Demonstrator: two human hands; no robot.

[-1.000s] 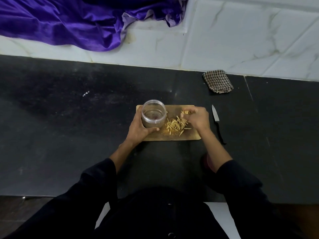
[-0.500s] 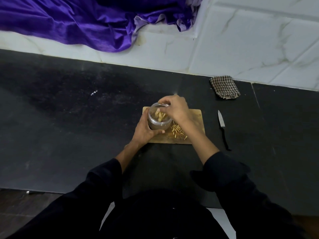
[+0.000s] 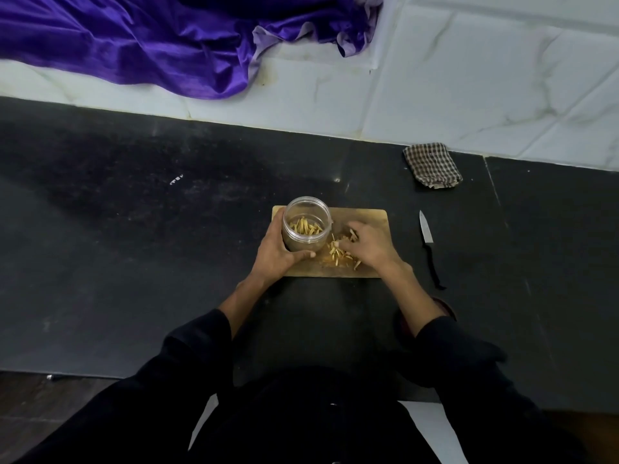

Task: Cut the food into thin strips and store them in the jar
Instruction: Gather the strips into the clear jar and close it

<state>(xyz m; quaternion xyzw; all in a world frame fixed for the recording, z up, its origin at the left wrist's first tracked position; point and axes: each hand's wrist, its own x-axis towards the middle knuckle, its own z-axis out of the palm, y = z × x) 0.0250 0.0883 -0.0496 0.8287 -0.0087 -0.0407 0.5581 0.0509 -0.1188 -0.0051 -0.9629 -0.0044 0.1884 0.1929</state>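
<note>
- The black counter [image 3: 140,249] fills most of the view; behind it rises a wall of white marbled tiles [image 3: 469,78], with a purple satin cloth [image 3: 140,45] draped over the upper left part of the wall.
- The person's dark sleeves [image 3: 187,370] reach in from the bottom edge; both forearms are bare from the cuff to the wrist.
- A wooden cutting board [image 3: 365,217] lies flat on the counter in front of the person; both hands rest over it.
- A folded checked cloth [image 3: 432,165] sits at the back of the counter, close to the wall and well apart from the board.
- The left hand [image 3: 276,254] wraps round the near left side of the jar; its thumb lies across the front of the jar wall and its fingers curl behind.
- The right hand [image 3: 370,246] lies palm down on the board, fingers bent and drawn together over the loose strips; whether it has any pinched I cannot tell.
- The clear jar [image 3: 307,224] stands upright and open on the left end of the board; a layer of pale cut strips lies inside it.
- A small knife [image 3: 426,229] with a dark handle lies on the counter just right of the board, blade pointing to the wall, untouched.
- The strips [image 3: 336,254] left on the board make a loose heap between jar and right hand; a few lie partly under the fingers.
</note>
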